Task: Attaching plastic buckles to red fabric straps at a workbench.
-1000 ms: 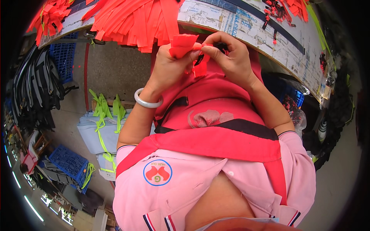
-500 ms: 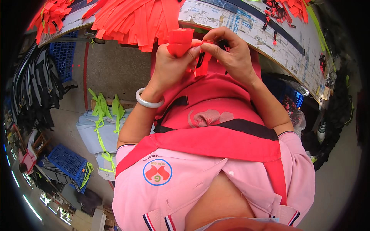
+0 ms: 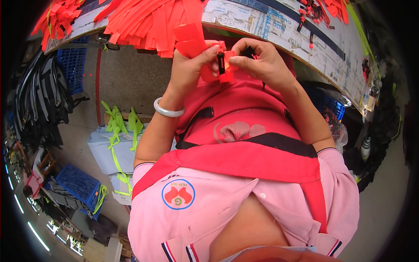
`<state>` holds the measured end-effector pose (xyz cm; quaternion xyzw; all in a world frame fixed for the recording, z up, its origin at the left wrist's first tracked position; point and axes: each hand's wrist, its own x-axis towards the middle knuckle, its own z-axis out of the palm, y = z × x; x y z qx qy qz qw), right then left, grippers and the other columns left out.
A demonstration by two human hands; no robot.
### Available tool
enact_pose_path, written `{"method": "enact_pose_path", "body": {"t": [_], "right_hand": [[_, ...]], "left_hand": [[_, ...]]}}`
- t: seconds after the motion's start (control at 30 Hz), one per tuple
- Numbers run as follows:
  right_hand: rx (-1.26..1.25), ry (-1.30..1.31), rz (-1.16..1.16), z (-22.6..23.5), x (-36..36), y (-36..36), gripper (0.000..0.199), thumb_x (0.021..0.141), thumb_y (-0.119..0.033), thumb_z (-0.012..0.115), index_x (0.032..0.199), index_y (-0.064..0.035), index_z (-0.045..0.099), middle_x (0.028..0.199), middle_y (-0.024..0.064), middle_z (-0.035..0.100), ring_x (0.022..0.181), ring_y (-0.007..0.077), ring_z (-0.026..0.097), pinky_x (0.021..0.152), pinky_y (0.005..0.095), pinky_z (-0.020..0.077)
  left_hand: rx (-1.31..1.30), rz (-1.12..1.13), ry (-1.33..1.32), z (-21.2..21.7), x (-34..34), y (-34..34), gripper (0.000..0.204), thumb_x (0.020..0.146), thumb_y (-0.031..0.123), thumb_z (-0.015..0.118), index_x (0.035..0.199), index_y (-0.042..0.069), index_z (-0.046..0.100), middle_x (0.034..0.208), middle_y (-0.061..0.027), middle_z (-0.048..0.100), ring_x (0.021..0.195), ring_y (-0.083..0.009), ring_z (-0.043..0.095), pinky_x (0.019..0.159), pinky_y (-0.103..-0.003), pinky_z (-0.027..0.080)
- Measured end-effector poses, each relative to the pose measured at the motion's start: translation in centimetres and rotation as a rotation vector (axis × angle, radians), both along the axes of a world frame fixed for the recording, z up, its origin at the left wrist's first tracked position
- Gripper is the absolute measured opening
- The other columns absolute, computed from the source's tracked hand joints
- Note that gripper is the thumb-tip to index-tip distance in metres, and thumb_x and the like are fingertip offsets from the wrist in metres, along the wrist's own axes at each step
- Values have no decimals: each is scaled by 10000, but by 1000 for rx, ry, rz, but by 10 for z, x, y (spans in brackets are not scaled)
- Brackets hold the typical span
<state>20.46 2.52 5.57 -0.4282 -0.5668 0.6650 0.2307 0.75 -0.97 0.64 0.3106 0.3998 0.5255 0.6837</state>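
Note:
My left hand (image 3: 190, 69) and my right hand (image 3: 261, 62) meet just below the table edge (image 3: 279, 37). Both pinch one orange-red strap (image 3: 190, 40) whose folded end carries a small black plastic buckle (image 3: 221, 62). The loose end of the strap sticks up over my left thumb. My right fingertips press the strap beside the buckle. A white bangle (image 3: 168, 111) circles my left wrist. A red apron (image 3: 235, 131) covers my lap under the hands.
A heap of orange-red straps (image 3: 148, 19) hangs over the table edge above my hands. More straps and black buckles (image 3: 316, 11) lie at the far right of the table. Yellow-green straps (image 3: 117, 126) rest on a grey stack at left. Blue crates (image 3: 78, 185) stand on the floor.
Both hands have lifted slightly toward the table edge. The strap has been turned between the fingers, and the black buckle now shows between the two thumbs.

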Motion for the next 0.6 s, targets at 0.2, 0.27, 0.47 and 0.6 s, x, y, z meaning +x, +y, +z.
{"method": "enact_pose_path", "body": {"t": [0.2,0.27,0.47,0.6], "right_hand": [[20,-11,-59,-2,-5,-6,199,883,-202,674,935,-14,637,720,-32,592,561,-12,437,479,162,330],[-4,-32,-36,-2,-2,-5,206,882,-203,673,942,-9,641,724,-26,602,580,-6,465,495,164,361],[-3,-14,-40,1,-3,-5,204,876,-195,679,934,-3,642,742,-11,615,615,0,494,517,161,378],[4,-20,-19,0,-3,-5,202,875,-197,680,927,-5,641,749,-6,617,615,0,491,515,159,370]], "left_hand": [[8,-55,19,0,-5,2,170,898,104,634,1014,-17,657,740,-38,647,578,-97,595,526,-225,477],[12,-64,31,0,-5,0,169,898,104,633,1013,-18,655,743,-38,646,576,-97,594,524,-225,476],[18,-103,-14,2,-7,-1,169,898,106,634,1008,-21,655,751,-42,649,575,-97,594,508,-224,472],[39,-121,34,3,-7,-1,179,895,112,637,1023,-12,656,735,-47,645,573,-105,594,506,-226,472]]}}
